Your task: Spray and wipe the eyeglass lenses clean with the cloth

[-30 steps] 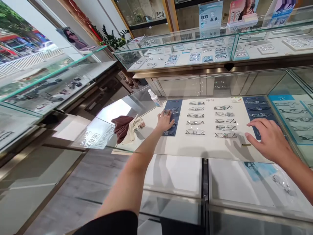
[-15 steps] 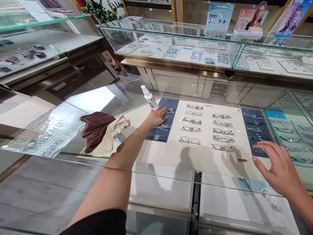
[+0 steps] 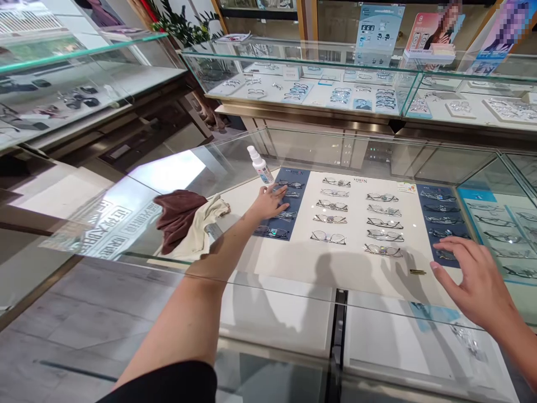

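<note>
My left hand (image 3: 271,202) reaches far across the glass-topped showcase (image 3: 289,286), fingers spread and holding nothing. It is just in front of a white spray bottle (image 3: 262,168) that stands upright; whether they touch I cannot tell. A brown cloth (image 3: 180,215) and a cream cloth (image 3: 195,235) lie crumpled on the glass, left of my forearm. My right hand (image 3: 474,280) hovers at the right with fingers apart and nothing in it. Beneath the glass are rows of eyeglasses (image 3: 328,238) on white and dark blue panels (image 3: 274,224).
Behind stands another glass showcase (image 3: 302,106) with more glasses and upright advertising cards (image 3: 378,33). A third showcase (image 3: 159,78) at the left holds sunglasses (image 3: 81,99). Near my right hand, a small gold-coloured piece (image 3: 418,272) shows under the glass.
The view has shifted slightly, so the cloths and bottle appear a little further right. My left hand's fingers look slightly more lifted and spread beside the bottle. My right hand stays nearly the same.
</note>
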The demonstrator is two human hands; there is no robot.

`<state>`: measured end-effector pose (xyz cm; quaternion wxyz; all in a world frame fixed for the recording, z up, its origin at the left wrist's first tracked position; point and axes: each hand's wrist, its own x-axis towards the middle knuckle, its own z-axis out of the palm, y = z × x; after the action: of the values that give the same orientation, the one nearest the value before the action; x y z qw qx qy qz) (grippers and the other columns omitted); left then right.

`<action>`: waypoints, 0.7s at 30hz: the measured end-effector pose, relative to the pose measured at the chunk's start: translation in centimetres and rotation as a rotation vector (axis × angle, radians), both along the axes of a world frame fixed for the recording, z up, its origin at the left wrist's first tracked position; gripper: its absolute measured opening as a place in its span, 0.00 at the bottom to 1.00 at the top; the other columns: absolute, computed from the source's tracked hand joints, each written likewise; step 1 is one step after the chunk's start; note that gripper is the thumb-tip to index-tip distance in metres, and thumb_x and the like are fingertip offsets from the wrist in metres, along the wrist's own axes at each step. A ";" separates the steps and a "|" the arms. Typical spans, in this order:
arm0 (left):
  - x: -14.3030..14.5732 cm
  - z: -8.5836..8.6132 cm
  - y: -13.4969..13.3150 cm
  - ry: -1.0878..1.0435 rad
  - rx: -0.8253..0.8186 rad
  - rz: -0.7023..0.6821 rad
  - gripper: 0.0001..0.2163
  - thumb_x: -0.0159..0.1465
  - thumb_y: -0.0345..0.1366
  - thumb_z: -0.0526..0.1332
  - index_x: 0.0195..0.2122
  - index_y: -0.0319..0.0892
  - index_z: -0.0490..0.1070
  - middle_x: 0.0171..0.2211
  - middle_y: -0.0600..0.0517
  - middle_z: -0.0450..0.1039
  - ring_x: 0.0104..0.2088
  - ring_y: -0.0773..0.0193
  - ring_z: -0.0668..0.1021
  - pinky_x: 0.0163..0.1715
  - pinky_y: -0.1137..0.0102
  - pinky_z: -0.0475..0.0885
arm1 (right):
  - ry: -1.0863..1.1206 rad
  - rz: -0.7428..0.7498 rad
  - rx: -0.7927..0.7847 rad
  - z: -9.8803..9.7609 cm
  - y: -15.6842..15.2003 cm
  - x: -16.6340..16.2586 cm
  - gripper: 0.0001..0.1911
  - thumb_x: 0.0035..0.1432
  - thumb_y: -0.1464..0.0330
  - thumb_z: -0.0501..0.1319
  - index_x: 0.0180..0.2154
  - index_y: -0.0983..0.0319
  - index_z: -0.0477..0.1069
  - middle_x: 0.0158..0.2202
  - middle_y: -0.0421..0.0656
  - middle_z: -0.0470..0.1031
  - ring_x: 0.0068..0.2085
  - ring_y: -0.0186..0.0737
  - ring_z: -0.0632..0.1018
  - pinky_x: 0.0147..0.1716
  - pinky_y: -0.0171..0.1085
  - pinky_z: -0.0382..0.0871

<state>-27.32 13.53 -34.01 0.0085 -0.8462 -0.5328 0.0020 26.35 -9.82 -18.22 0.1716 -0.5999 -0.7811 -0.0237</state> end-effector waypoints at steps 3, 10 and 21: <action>0.2 0.0 -0.5 0.012 -0.031 0.004 0.31 0.72 0.52 0.46 0.67 0.40 0.71 0.74 0.41 0.60 0.72 0.33 0.58 0.63 0.41 0.57 | 0.003 -0.008 0.019 -0.4 0.2 -0.1 0.14 0.68 0.57 0.55 0.49 0.56 0.71 0.50 0.52 0.77 0.49 0.60 0.78 0.48 0.56 0.72; 0.2 0.0 -0.6 0.000 -0.026 0.020 0.30 0.72 0.52 0.46 0.63 0.42 0.75 0.72 0.42 0.64 0.72 0.34 0.59 0.62 0.41 0.57 | 0.009 -0.016 0.013 -0.4 0.4 -0.5 0.14 0.69 0.57 0.55 0.49 0.56 0.71 0.51 0.52 0.77 0.51 0.60 0.77 0.48 0.55 0.72; 0.9 1.2 -1.0 -0.051 0.085 0.069 0.22 0.70 0.46 0.50 0.48 0.44 0.82 0.65 0.40 0.73 0.66 0.36 0.66 0.59 0.43 0.59 | 0.022 -0.021 0.035 -0.8 0.7 -0.4 0.15 0.68 0.57 0.56 0.49 0.57 0.72 0.50 0.51 0.78 0.49 0.58 0.78 0.46 0.53 0.72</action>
<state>-26.38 12.52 -32.80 0.0305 -0.8259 -0.5615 -0.0419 25.94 -9.17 -18.98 0.1907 -0.6051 -0.7723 -0.0326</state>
